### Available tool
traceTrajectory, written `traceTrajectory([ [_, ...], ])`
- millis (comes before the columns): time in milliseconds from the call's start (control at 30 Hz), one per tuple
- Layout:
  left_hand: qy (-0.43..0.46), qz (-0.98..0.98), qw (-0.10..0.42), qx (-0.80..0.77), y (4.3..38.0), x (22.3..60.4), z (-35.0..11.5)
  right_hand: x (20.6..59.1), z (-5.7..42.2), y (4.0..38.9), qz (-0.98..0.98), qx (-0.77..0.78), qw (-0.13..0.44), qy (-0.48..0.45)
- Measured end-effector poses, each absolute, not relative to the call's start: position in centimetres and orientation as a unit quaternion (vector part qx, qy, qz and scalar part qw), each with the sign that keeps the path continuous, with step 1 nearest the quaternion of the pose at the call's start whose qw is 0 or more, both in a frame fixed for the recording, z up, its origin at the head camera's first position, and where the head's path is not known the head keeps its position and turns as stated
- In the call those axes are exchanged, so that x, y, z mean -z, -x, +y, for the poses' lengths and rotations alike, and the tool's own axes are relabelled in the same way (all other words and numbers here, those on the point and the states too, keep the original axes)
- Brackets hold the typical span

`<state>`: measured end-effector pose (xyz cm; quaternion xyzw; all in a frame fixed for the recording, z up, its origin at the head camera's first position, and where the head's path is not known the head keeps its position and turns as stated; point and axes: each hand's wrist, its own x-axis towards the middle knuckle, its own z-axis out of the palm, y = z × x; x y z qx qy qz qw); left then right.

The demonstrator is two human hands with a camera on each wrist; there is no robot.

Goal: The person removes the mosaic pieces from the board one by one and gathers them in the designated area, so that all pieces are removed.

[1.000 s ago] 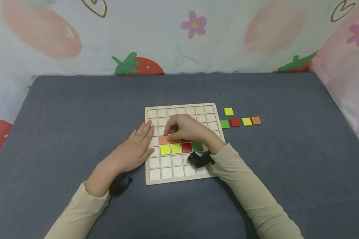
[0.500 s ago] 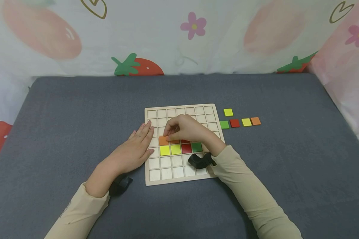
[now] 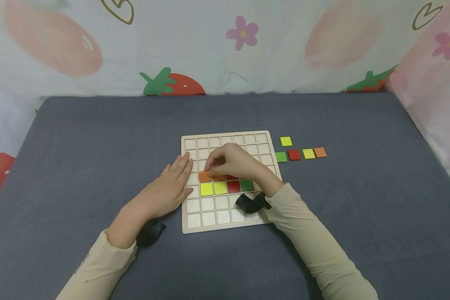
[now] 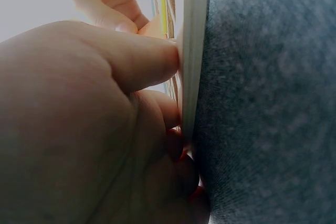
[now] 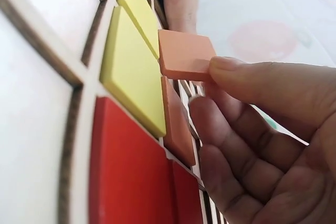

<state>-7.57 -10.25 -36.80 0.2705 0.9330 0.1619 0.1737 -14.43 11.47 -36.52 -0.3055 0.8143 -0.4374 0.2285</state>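
My right hand (image 3: pixel 232 160) pinches an orange tile (image 5: pixel 184 53) between thumb and fingers. In the right wrist view the tile is raised and tilted against the wooden grid board (image 3: pixel 185 210). Beside it a second orange tile (image 5: pixel 178 124) lies in a cell, partly covered by my hand in the head view. The row nearer me holds two yellow tiles (image 3: pixel 206 189), a red tile (image 3: pixel 233 186) and a green tile (image 3: pixel 246 185). My left hand (image 3: pixel 166 189) rests with extended fingers along the board's left edge, its fingertips touching the rim in the left wrist view.
Loose tiles lie right of the board: a yellow tile (image 3: pixel 286 141), a green tile (image 3: pixel 281 157), a red tile (image 3: pixel 294 155), another yellow tile (image 3: pixel 308 154) and an orange one. Grey cloth (image 3: pixel 360 200) covers the table. A printed curtain (image 3: pixel 277 50) hangs behind.
Both hands have kept their places over the last second. The pinched orange tile looks slightly darker now; the head view has shifted a touch.
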Motion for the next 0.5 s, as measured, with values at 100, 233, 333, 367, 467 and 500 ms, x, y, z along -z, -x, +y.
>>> traceTrajectory([
  [100, -0.269, 0.933, 0.174, -0.161, 7.6, 36.8, -10.2, 36.5, 11.7, 14.5, 0.814, 0.443, 0.227, 0.298],
  [233, -0.268, 0.934, 0.173, -0.16, 7.6, 36.8, -10.2, 36.4, 12.0, 14.5, 0.813, 0.45, 0.226, 0.292],
  [333, -0.268, 0.934, 0.173, -0.159, 7.5, 36.8, -10.2, 36.2, 12.3, 14.5, 0.812, 0.452, 0.227, 0.291],
  [367, -0.268, 0.934, 0.173, -0.159, 7.5, 36.7, -10.2, 36.2, 12.4, 14.5, 0.811, 0.453, 0.227, 0.292],
  [467, -0.267, 0.935, 0.172, -0.158, 7.5, 36.8, -10.1, 36.1, 12.7, 14.5, 0.808, 0.458, 0.231, 0.292],
  [500, -0.267, 0.935, 0.172, -0.158, 7.5, 36.8, -10.1, 36.0, 12.9, 14.5, 0.807, 0.459, 0.231, 0.291],
])
